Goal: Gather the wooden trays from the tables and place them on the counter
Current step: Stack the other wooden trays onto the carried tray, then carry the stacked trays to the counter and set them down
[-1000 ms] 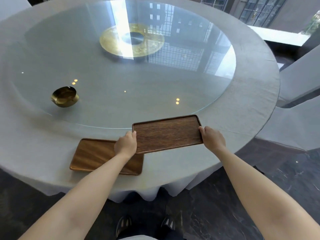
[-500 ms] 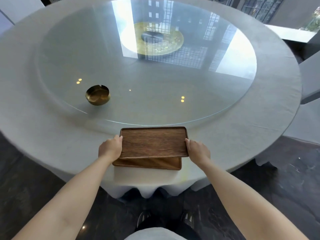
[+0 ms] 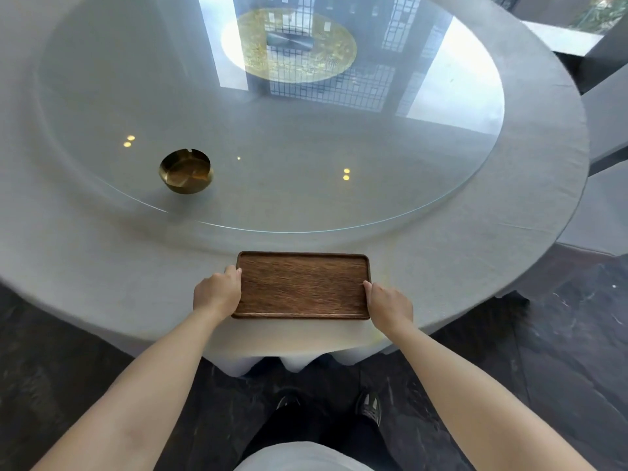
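Note:
A dark wooden tray (image 3: 302, 285) lies at the near edge of the round table (image 3: 102, 266), which is covered in grey cloth. A second tray lies hidden directly beneath it, so the two read as one stack. My left hand (image 3: 216, 294) grips the stack's left short end. My right hand (image 3: 389, 305) grips its right short end. Both thumbs rest on the top tray's rim.
A glass turntable (image 3: 441, 164) covers the table's middle, with a brass ashtray (image 3: 186, 171) on its near left and a gold disc (image 3: 289, 49) at its centre. Cloth-covered chairs (image 3: 608, 113) stand at the right. Dark stone floor and my shoes lie below.
The tray in my hands has moved left and settled squarely onto the second tray, which showed beneath it before. My view has shifted left with it.

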